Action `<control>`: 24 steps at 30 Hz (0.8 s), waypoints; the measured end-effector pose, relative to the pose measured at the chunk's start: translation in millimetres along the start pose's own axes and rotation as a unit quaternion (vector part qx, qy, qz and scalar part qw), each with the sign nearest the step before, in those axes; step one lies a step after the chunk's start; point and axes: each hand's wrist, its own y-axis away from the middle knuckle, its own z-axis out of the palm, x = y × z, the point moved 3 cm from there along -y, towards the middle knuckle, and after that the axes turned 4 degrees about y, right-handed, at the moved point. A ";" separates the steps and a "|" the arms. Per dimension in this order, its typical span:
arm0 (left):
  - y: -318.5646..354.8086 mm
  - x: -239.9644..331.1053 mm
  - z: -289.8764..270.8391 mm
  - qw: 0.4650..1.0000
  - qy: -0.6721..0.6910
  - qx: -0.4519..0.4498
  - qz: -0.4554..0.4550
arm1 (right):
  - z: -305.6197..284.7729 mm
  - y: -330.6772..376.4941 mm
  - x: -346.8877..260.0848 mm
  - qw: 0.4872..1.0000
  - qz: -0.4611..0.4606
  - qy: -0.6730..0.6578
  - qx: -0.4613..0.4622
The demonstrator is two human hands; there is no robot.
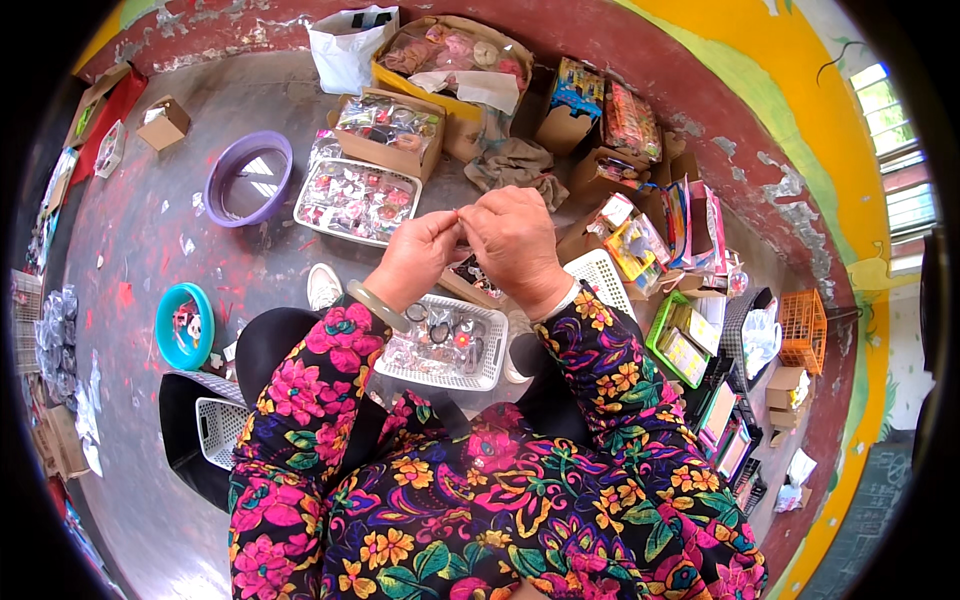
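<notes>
My left hand (418,258) and my right hand (514,246) meet in front of me, fingertips pinched close together. Whatever sits between them is too small or hidden to name. A pale bangle (378,306) circles my left wrist. Just below the hands, a white basket (489,366) holds small bagged items that look like hair ties with ornaments. Beyond my left hand stands another white basket (310,231), filled with bagged pink and red pieces. Part of an open box with dark small items (474,277) shows beneath my hands.
On the left are a purple basin (216,190) and a turquoise basin (162,325). Behind stand a cardboard box of packets (427,150), a yellow-edged box (460,125) and a white bag (345,55). Along the right wall are a green basket (660,352) and an orange crate (803,330).
</notes>
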 end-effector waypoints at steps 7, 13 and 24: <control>-1.0 -9.9 -9.0 0.972 -0.207 0.048 0.100 | 3.5 -1.1 -5.1 0.999 -0.036 0.025 -0.023; 4.4 10.4 2.1 0.935 -0.344 0.028 0.082 | 1.0 1.8 -6.8 0.999 -0.027 0.034 -0.012; -1.4 -3.0 -5.2 0.977 -0.199 0.019 0.072 | -0.4 -2.1 14.7 0.981 0.119 -0.151 0.025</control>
